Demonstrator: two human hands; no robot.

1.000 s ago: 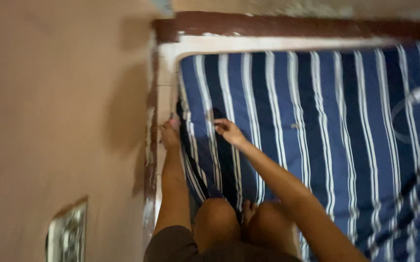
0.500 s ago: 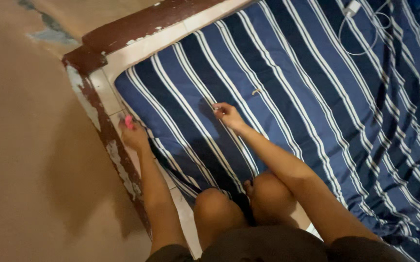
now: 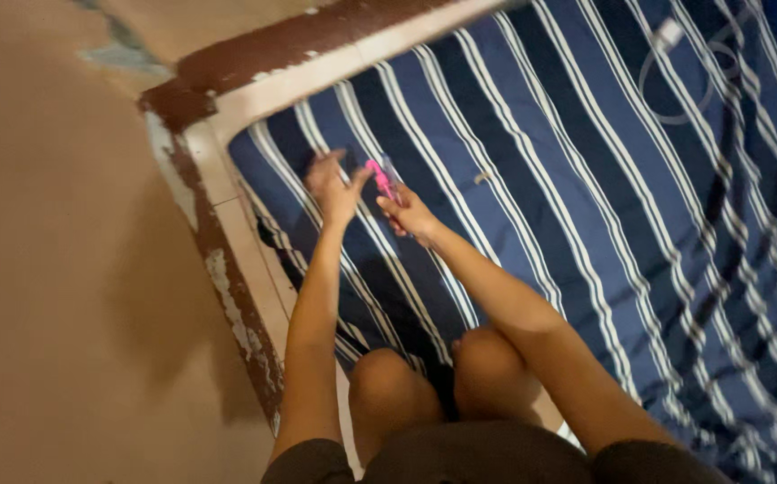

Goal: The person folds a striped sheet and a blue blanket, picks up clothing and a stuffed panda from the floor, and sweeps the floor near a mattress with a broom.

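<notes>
The fingers of the right hand pinch a small pink object with a clear tip, held just above the striped blue mattress. Beside it, the left hand spreads its fingers loosely, empty, nearly touching the pink object. A white cable lies farther off on the mattress, which sits inside a worn tiled ledge.

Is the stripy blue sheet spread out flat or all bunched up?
Spread out. The striped sheet covers the mattress, its stripes running mostly straight. The hands meet above it around a small pink thing.
</notes>
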